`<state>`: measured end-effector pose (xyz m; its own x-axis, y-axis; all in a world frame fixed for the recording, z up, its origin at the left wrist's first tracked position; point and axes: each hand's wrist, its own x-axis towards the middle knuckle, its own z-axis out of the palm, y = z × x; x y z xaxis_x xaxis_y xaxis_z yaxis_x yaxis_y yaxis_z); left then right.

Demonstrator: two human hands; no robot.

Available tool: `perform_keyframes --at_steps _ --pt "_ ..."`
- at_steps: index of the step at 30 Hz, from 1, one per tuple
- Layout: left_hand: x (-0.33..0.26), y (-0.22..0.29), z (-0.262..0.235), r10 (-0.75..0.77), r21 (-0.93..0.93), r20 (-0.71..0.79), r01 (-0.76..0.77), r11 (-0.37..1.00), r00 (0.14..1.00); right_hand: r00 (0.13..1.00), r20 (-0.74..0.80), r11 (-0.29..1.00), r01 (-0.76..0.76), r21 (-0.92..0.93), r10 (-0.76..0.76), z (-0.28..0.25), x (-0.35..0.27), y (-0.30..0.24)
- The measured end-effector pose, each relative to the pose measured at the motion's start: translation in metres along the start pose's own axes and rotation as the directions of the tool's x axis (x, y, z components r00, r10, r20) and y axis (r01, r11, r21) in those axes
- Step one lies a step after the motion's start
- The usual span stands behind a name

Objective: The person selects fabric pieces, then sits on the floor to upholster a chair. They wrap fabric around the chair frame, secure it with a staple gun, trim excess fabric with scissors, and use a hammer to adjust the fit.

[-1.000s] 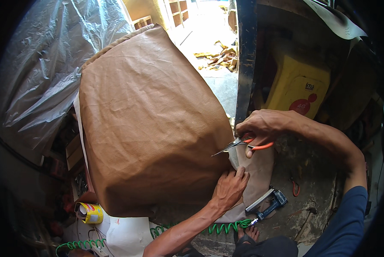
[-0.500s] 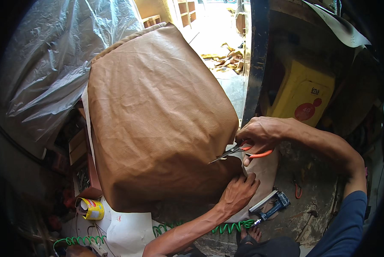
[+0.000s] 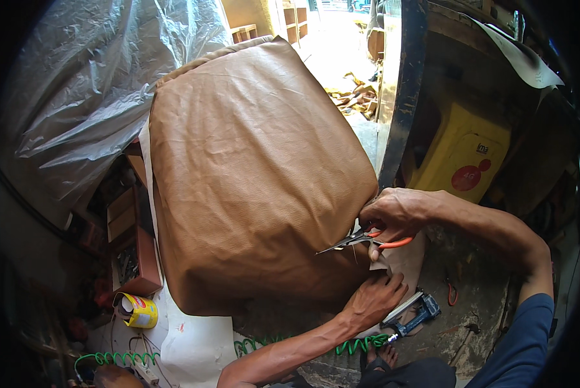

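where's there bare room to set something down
The brown leather cover is bare beyond the scissors; so is some floor between the red-handled tool and right forearm. It's crowded around the right hand, left hand, staple gun and green coiled hose.

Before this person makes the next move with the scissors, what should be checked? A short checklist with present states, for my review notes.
1. Scissors held in the right hand: ok.
2. Blades at the brown cover: ok, they lie across its lower right part.
3. Left hand out of the blades' line: ok, it is below them, at the grey flap.
4. Left hand pinching that flap firmly: cannot tell.
5. Area beside the foot free of tools: not ok, a blue air tool and green coiled hose lie close by.
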<state>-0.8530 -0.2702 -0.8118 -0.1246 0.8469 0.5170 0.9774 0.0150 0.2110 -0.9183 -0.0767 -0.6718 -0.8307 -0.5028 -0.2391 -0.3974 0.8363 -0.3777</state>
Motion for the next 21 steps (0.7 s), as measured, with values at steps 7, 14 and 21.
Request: perform_keyframes --at_steps 7,14,21 --pt "-0.006 0.001 0.007 -0.008 -0.015 0.084 0.009 1.0 0.996 0.999 0.009 0.999 0.032 -0.043 -0.031 -0.001 0.013 -0.025" --pt "-0.018 0.01 0.007 -0.001 -0.034 0.058 0.003 0.999 0.998 0.998 0.06 0.998 -0.002 -0.056 0.005 -0.008 0.019 -0.041" --pt "-0.024 0.025 0.005 0.036 -0.09 -0.013 -0.037 0.995 0.999 0.998 0.053 0.999 0.035 -0.018 -0.034 -0.002 0.024 -0.051"
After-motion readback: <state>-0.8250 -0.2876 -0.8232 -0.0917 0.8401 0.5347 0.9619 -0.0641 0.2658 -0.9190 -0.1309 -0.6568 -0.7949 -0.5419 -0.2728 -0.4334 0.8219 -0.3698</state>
